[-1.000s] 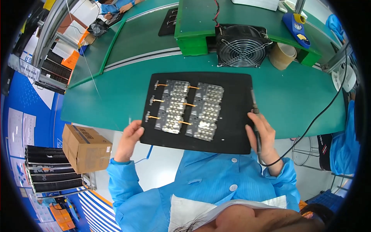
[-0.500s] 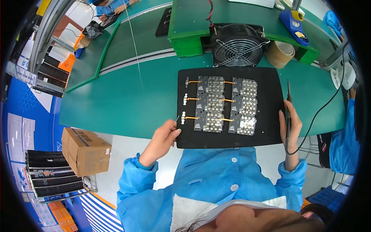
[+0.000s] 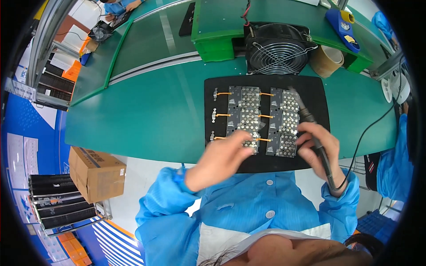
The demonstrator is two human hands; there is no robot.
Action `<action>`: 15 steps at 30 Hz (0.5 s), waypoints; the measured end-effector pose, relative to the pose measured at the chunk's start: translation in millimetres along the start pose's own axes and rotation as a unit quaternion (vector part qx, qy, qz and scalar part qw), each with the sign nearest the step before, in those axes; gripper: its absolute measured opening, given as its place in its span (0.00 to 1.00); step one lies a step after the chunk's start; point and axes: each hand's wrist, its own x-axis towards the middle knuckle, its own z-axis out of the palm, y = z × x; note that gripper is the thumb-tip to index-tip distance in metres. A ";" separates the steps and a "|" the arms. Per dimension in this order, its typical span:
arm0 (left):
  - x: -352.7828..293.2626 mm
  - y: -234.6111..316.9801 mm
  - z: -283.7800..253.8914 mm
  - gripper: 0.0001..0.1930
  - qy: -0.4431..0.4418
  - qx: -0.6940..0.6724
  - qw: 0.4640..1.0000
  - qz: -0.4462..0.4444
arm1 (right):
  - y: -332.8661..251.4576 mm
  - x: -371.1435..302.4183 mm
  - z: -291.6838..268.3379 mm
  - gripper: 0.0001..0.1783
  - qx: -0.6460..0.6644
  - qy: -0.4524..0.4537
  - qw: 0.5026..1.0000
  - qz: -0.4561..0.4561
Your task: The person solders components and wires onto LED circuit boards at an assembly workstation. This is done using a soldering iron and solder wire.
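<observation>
My right hand is closed around a soldering iron, its blurred tip over the top board of the right column. My left hand is curled in a pinch above the lowest board of the left column and partly hides it. It holds thin solder wire, smeared by motion and hard to see now. The circuit boards lie in two columns on a black mat, with round silvery contacts and orange flex strips. Small connectors sit at the left ends of the left column's strips.
A black fan with a wire guard stands behind the mat, beside a tape roll. A green raised shelf carries a blue iron stand. The iron's cable loops at the right. A cardboard box stands at the left.
My left hand has moved right from the mat's left edge to over the boards. My right hand has swung the soldering iron leftward, from beside the mat to over the right column.
</observation>
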 end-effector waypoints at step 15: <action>8.7 -2.2 6.8 0.06 -0.052 -0.102 0.988 0.103 | -7.6 41.8 27.6 0.26 -0.012 -0.144 0.989 -0.038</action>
